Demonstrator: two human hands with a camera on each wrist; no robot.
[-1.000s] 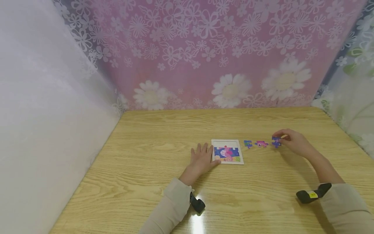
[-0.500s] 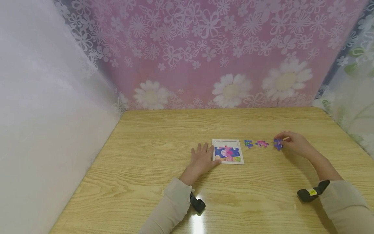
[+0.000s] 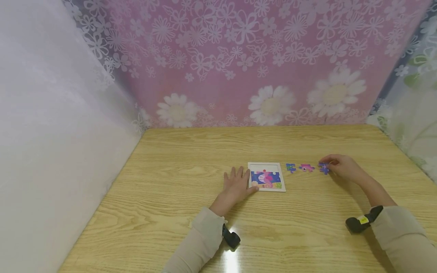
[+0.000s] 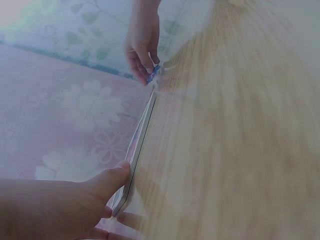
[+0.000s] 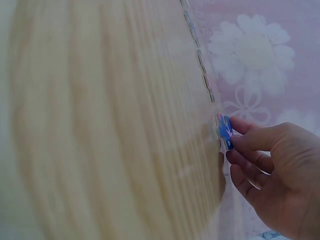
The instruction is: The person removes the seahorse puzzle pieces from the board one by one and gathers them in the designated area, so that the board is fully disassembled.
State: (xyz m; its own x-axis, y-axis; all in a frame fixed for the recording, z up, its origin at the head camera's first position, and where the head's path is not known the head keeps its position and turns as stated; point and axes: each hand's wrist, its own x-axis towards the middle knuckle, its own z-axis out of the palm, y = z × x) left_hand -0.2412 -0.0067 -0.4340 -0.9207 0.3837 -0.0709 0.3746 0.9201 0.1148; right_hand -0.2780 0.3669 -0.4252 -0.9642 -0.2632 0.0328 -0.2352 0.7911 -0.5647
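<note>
My left hand (image 3: 235, 187) lies with spread fingers at the left side of a white puzzle frame (image 3: 283, 185), its thumb resting on the lower left corner. Inside the frame, the lower part of a picture with a pink figure on blue is assembled (image 3: 266, 179); the top strip shows the white backing. Thumb and fingers of my right hand (image 3: 346, 167) pinch a blue puzzle piece (image 3: 323, 168) with a pink mark, seen tilted in the right wrist view as well (image 5: 226, 132). Whether its lower edge touches the table cannot be told.
Between the frame and my right hand lie two loose puzzle pieces in a row: a blue-green one (image 3: 290, 168) and a pink one with an eye (image 3: 307, 168). The wooden table (image 3: 191, 159) ends at a flowered pink curtain (image 3: 211, 76) behind.
The blue piece in my right hand has turned and tilted, shifting slightly right and then back left. My left hand and the frame have stayed in place.
</note>
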